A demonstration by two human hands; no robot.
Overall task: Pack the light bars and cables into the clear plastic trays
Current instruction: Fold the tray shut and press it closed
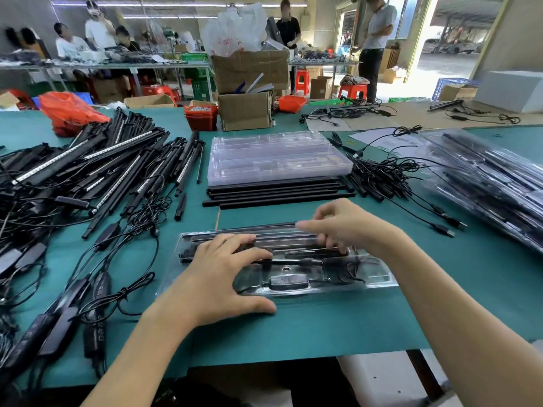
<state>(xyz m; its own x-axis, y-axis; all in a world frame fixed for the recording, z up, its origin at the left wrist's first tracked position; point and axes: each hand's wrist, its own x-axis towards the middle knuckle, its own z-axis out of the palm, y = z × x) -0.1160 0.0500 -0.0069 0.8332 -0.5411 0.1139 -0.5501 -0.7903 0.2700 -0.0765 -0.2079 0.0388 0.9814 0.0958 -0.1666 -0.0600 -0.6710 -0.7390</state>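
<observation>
A clear plastic tray point(373, 277) lies on the green mat in front of me, holding black light bars, a controller and coiled cable. My left hand point(217, 277) rests flat on the tray's left part with fingers spread. My right hand point(340, 224) hovers over the tray's far right side, blurred, fingers bent around the end of a black light bar point(264, 227) at the tray's far edge. A stack of empty clear trays point(273, 160) sits behind, with loose black bars point(273, 195) before it. Cables point(390, 177) are piled to the right.
A big heap of light bars and controllers point(88, 171) covers the left of the table. Packed trays point(484, 177) are stacked at the right. Cardboard boxes point(246, 110) and red bins stand at the table's far edge. People stand and sit in the background.
</observation>
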